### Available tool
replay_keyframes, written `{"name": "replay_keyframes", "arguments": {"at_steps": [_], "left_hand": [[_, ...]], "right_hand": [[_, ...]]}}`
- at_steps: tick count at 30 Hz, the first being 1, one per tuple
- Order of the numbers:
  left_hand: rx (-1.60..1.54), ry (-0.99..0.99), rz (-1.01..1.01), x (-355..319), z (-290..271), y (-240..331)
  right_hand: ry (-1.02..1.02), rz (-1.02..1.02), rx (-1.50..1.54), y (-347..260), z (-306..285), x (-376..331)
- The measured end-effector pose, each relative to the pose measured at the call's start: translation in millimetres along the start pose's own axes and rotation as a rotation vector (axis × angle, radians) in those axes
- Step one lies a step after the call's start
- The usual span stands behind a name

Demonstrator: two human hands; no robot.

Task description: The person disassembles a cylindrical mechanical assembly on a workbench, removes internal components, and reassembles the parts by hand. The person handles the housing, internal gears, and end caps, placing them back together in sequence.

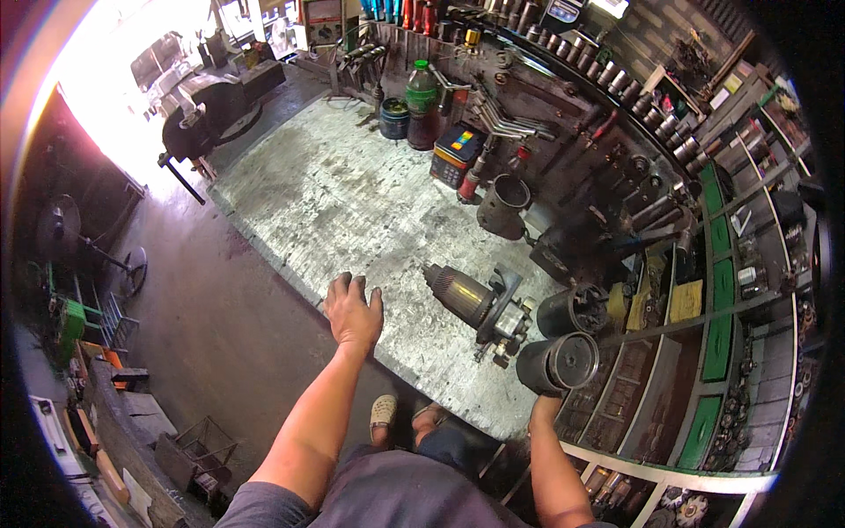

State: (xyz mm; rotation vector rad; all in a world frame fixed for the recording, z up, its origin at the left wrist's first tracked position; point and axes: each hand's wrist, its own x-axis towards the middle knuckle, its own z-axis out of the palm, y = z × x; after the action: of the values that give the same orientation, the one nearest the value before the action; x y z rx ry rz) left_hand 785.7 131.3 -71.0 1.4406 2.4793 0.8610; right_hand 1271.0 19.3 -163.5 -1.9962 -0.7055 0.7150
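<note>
My left hand [352,313] rests at the front edge of the metal-topped workbench [308,194], fingers apart and holding nothing. My right hand [545,407] is up against the near side of a dark metal cylinder [541,365] with a round disc-like top, at the bench's right end. That cylinder hides its fingers, so a grip cannot be made out. Between the hands lies a motor armature [464,297] with a brass-coloured body, its right end in a grey metal bracket [503,312] with fittings. A second dark metal cylinder [563,315], open-topped, stands just beyond the first.
A hollow metal housing [504,207], a black and orange box [456,154], a green-capped bottle [422,106] and a blue tin [394,117] line the back. A vise [207,110] is at far left. Green-fronted drawers [704,431] run along the right. A fan [66,224] stands left.
</note>
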Motion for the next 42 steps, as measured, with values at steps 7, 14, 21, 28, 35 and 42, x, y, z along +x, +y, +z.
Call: {"name": "replay_keyframes", "arguments": {"at_steps": [7,14,21,28,35,42], "left_hand": [[0.007,0.013,0.045,-4.6,2.9,-1.0],[-0.112,-0.235,0.353,23.2,-4.4,0.5],[-0.242,-0.699,0.903,124.8,32.2,54.3],[-0.239,-0.884,1.132,150.6,61.9,54.7],[-0.404,-0.717,1.062,127.0,52.7,42.0],[-0.365,-0.944,1.148,159.5,49.6,48.6]], "right_hand": [[0.028,0.056,-0.122,-16.8,-0.3,-14.0],[-0.182,-0.237,0.126,-31.7,-0.1,-13.3],[-0.05,-0.089,-0.184,-10.2,-5.4,-10.9],[0.065,-0.122,-0.424,11.0,-14.1,-10.7],[0.089,-0.017,-0.501,9.7,-18.8,-15.9],[0.171,-0.058,-0.401,28.4,-14.3,-8.7]]}}
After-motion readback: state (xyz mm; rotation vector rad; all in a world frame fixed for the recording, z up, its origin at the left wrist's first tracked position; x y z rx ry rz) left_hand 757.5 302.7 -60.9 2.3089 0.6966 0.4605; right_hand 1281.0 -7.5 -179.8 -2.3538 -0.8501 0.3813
